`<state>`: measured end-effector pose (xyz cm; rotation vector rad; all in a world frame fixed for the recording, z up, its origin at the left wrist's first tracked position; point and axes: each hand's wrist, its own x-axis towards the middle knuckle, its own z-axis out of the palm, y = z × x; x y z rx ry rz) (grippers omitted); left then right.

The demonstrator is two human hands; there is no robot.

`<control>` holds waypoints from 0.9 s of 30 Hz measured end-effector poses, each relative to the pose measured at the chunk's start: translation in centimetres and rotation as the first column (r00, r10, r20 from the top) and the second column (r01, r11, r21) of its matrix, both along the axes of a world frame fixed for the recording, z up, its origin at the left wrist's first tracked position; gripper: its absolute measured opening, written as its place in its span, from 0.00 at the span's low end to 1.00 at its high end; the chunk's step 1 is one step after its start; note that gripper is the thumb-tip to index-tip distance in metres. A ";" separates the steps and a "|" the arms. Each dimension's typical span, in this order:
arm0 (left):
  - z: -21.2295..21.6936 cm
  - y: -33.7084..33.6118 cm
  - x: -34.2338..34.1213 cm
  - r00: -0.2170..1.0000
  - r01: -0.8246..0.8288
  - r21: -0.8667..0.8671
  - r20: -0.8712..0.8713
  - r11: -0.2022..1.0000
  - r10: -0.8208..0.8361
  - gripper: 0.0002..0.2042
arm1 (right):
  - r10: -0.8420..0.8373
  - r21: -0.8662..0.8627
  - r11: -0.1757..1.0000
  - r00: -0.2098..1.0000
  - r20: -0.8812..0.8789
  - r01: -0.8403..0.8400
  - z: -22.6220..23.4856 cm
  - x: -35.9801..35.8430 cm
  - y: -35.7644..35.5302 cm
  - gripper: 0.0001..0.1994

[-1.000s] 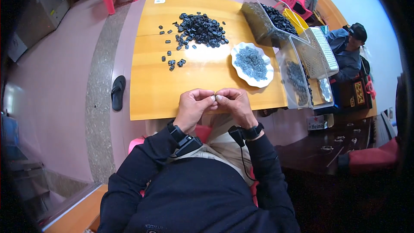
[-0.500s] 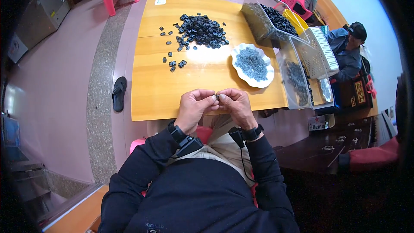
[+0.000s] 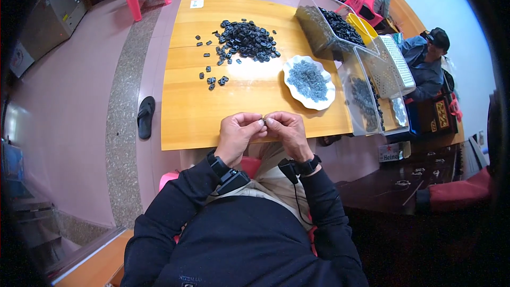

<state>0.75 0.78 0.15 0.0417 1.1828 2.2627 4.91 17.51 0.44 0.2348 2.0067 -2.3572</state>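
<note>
a tiny dark piece point(image 3: 264, 120) sits pinched between the fingertips of the left hand point(image 3: 236, 132) and right hand point(image 3: 289, 130), by the near edge of a smooth, shiny table point(image 3: 204, 119), with a wavy white plate point(image 3: 320, 106) of see-through bits point(image 3: 308, 81) farther right and a bumpy black pile point(image 3: 251, 42) on the far side.

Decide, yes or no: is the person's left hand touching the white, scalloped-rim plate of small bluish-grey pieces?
No: the left hand pinches a tiny dark piece together with the right hand, well apart from the plate.
</note>
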 end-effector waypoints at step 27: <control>0.0 -0.5 -1.1 0.978 -0.180 0.096 0.124 0.979 0.168 0.07 | 0.058 0.625 0.780 0.989 -0.134 0.039 3.8 -11.1 0.8 0.10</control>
